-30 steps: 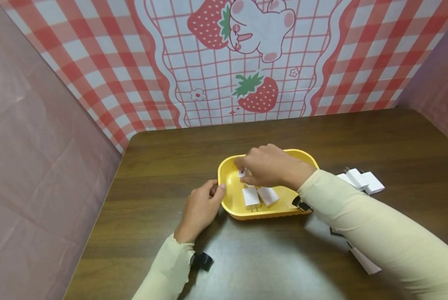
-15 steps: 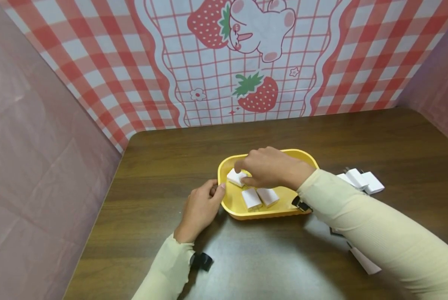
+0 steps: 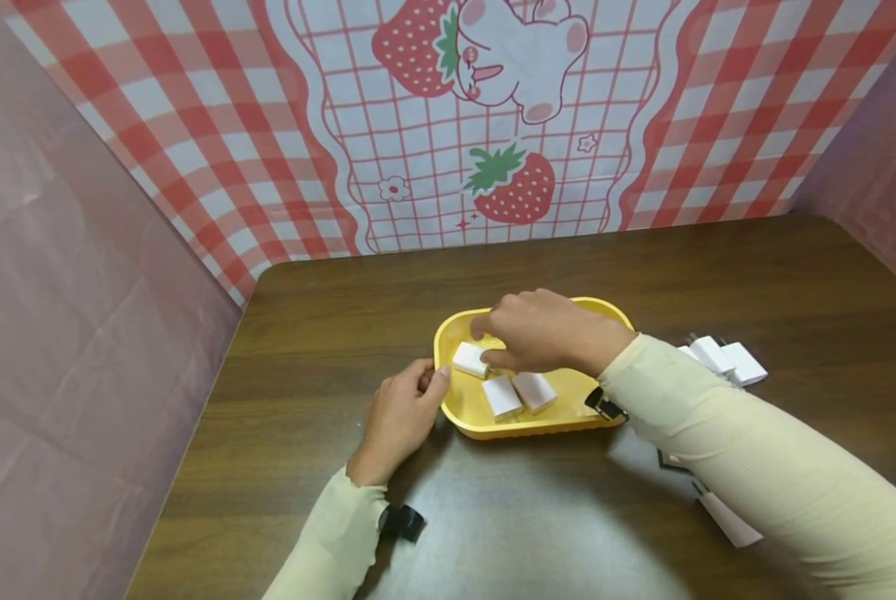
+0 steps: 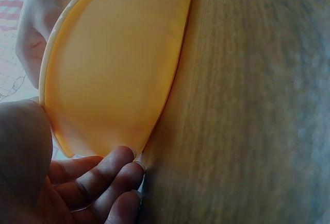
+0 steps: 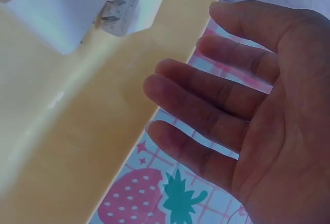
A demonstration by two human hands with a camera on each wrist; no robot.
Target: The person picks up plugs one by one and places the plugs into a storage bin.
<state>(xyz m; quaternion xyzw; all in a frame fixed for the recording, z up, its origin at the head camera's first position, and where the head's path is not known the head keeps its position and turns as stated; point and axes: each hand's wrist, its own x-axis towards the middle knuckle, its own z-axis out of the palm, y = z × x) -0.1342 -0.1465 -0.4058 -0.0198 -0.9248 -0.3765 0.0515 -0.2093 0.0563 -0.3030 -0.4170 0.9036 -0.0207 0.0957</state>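
A yellow plastic basket (image 3: 545, 428) sits on the table with three white charger plugs lying in it. My right hand (image 3: 545, 332) is over the basket beside the leftmost charger (image 3: 470, 358). In the right wrist view its fingers (image 5: 201, 110) are spread and relaxed, holding nothing, and a charger (image 5: 147, 10) with metal prongs lies in the basket beyond them. The other two chargers lie side by side near the front wall. My left hand (image 3: 402, 412) holds the basket's left end, thumb at the rim and curled fingers (image 4: 98, 183) against the outer wall.
Several white chargers (image 3: 743, 364) lie clustered on the wooden table (image 3: 327, 350) right of the basket. Another charger (image 3: 728, 517) lies nearer the front, partly beside the right sleeve. A red-and-white strawberry cloth (image 3: 518, 192) hangs behind the table.
My right fingers have let go of the leftmost charger, which now lies flat in the basket. One front charger has shifted slightly. My left hand stays at the basket's end.
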